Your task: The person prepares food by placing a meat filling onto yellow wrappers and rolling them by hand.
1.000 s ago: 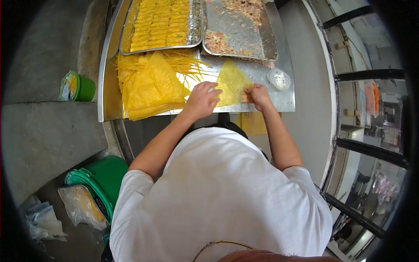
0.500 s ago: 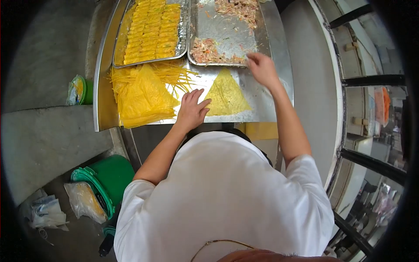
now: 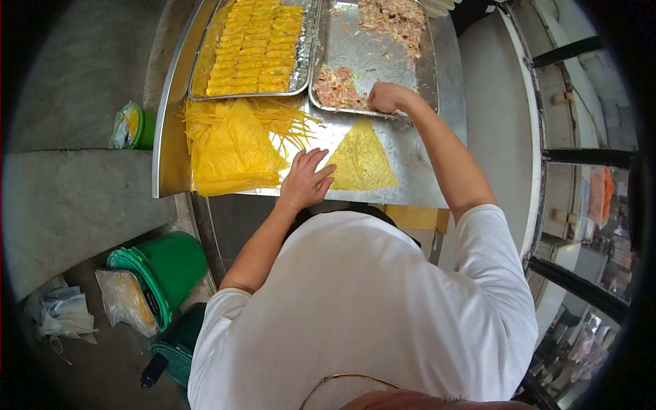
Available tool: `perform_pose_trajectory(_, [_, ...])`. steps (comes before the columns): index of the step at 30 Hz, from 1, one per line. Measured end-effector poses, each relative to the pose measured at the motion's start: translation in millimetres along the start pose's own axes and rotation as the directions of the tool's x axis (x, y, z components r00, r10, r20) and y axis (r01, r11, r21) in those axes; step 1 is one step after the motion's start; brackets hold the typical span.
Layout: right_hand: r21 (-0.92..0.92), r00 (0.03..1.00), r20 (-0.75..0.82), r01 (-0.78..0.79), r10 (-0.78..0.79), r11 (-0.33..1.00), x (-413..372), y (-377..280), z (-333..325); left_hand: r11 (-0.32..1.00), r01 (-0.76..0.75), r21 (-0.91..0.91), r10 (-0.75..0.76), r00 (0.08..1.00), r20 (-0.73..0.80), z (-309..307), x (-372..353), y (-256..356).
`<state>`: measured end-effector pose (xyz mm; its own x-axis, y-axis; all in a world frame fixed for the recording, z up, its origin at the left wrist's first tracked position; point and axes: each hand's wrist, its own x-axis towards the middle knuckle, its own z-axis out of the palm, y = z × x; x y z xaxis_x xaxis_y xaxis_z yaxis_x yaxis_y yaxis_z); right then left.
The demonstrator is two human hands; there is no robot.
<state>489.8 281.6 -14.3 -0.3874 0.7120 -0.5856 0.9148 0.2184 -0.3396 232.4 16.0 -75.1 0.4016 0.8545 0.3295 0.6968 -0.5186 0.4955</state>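
Note:
A thin yellow triangular sheet point(image 3: 364, 158) lies flat on the metal table point(image 3: 427, 167). My left hand point(image 3: 309, 178) rests at its left edge, fingers spread. My right hand point(image 3: 391, 97) is closed at the near edge of a metal tray point(image 3: 430, 82), beside a heap of shredded filling point(image 3: 336, 86); its fingertips are down in the tray, and anything between them is hidden. More filling point(image 3: 396, 20) sits at the tray's far end. Left of my left hand is a stack of yellow sheets point(image 3: 236, 154), with yellow strips behind it. Another tray point(image 3: 195, 85) holds rows of yellow rolls point(image 3: 253, 51).
The table has a raised metal rim point(image 3: 167, 137) on the left. Green buckets point(image 3: 174, 273) stand on the floor at lower left, by a plastic bag point(image 3: 126, 301). A smaller green bucket point(image 3: 145, 130) is further up. Black bars point(image 3: 588, 157) run along the right side.
My right hand has moved left along the tray's near edge and down to the filling. My left hand stays by the sheet. The view has shifted slightly.

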Motion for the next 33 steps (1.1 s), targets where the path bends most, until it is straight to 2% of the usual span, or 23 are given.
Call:
perform_pose_trajectory(2, [0.091, 0.994, 0.104, 0.035, -0.044, 0.995, -5.0, -2.6, -7.0, 1.000, -0.009, -0.018, 0.009, 1.000, 0.002, 2.3, -1.4, -2.3])
perform_pose_trajectory(3, [0.085, 0.994, 0.099, 0.035, -0.043, 0.996, -6.5, -3.0, -9.4, 1.000, -0.012, -0.018, 0.012, 1.000, -0.005, 1.8, -0.8, -2.5])
perform_pose_trajectory(5, [0.226, 0.991, 0.131, -0.044, 0.015, 0.973, -9.9, -3.6, -12.0, 1.000, -0.016, -0.018, 0.015, 1.000, -0.012, 1.5, -1.4, -2.3])
perform_pose_trajectory(9, [0.146, 0.982, 0.172, 0.055, -0.080, 0.988, -15.9, -6.2, -18.0, 0.999, -0.011, -0.034, 0.010, 1.000, -0.029, 1.4, -2.1, -2.5])
perform_pose_trajectory(12, [0.483, 0.971, 0.195, 0.027, -0.138, 0.875, -19.9, 2.1, -25.1, 0.999, -0.007, -0.036, 0.006, 1.000, -0.019, 1.0, -2.7, -3.0])
perform_pose_trajectory(16, [0.422, 0.975, 0.164, 0.069, -0.151, 0.904, -32.7, -3.6, -23.3, 0.999, -0.003, -0.043, 0.002, 1.000, -0.024, 1.1, -3.0, -2.2])
perform_pose_trajectory(18, [0.544, 0.960, 0.153, 0.115, -0.233, 0.831, -44.2, -2.6, -29.8, 0.999, -0.001, -0.050, 0.000, 1.000, -0.025, 0.9, -3.9, -2.1])
perform_pose_trajectory(19, [0.547, 0.960, 0.158, 0.111, -0.232, 0.830, -52.2, -3.5, -31.2, 0.999, -0.006, -0.047, 0.004, 0.999, -0.047, 0.5, -3.7, -1.7])
perform_pose_trajectory(21, [0.766, 0.960, 0.074, 0.118, -0.270, 0.632, -72.7, -6.5, -30.7, 0.999, -0.004, -0.048, 0.001, 0.998, -0.065, 0.4, -3.0, -1.1])
perform_pose_trajectory(22, [0.798, 0.966, 0.072, 0.093, -0.248, 0.595, -88.2, -16.3, -30.2, 0.999, -0.003, -0.037, 0.000, 0.997, -0.075, 0.8, -3.7, -1.2])
perform_pose_trajectory(26, [0.808, 0.944, 0.095, 0.112, -0.315, 0.579, -107.8, -19.6, 15.7, 1.000, 0.013, 0.007, -0.012, 0.997, -0.081, 3.5, -6.1, -1.9])
perform_pose_trajectory(28, [0.477, 0.939, -0.102, 0.336, -0.328, 0.812, -115.8, -30.5, 52.5, 1.000, 0.023, 0.006, -0.022, 0.997, -0.076, 3.5, -6.4, -2.3])
perform_pose_trajectory(29, [0.481, 0.939, -0.099, 0.334, -0.328, 0.811, -119.1, -37.2, 70.2, 1.000, 0.025, 0.001, -0.025, 0.996, -0.082, 3.2, -6.5, -2.2])
perform_pose_trajectory(31, [0.262, 0.885, -0.238, 0.456, -0.401, 0.851, -122.8, -47.2, 104.9, 1.000, 0.029, -0.003, -0.029, 0.996, -0.087, 4.6, -5.8, -2.9])
perform_pose_trajectory(32, [0.264, 0.885, -0.237, 0.456, -0.401, 0.850, -121.1, -46.0, 123.0, 0.999, 0.032, -0.007, -0.032, 0.995, -0.093, 5.3, -6.1, -3.3])
perform_pose_trajectory(33, [0.120, 0.837, -0.291, 0.512, -0.463, 0.851, -122.0, -50.1, 136.1, 0.999, 0.033, -0.010, -0.034, 0.994, -0.100, 4.5, -6.4, -2.7])
